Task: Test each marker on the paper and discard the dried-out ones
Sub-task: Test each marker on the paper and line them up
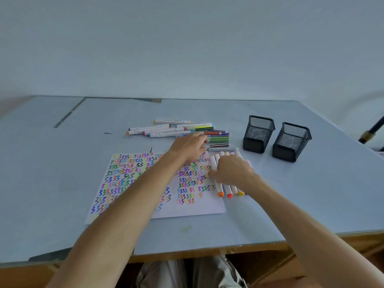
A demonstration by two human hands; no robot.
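A white paper [193, 208] covered with coloured zigzag test marks lies in the middle of the table. My right hand [232, 169] rests palm down on a row of white markers [228, 190] with orange, red and yellow caps, at the paper's right edge. My left hand [188, 146] reaches over the paper's top edge. Its fingertips are at a group of thin markers [218, 139], next to a dark thin marker [219, 145]. Whether the fingers hold one is hidden. More thick white markers [160, 129] lie in a loose pile behind the paper.
Two black mesh pen holders [258, 134] [291, 142] stand side by side at the right of the table. The blue-grey table [62, 173] has its front edge near me and a wall behind it. A dark pole [372, 129] leans at the far right.
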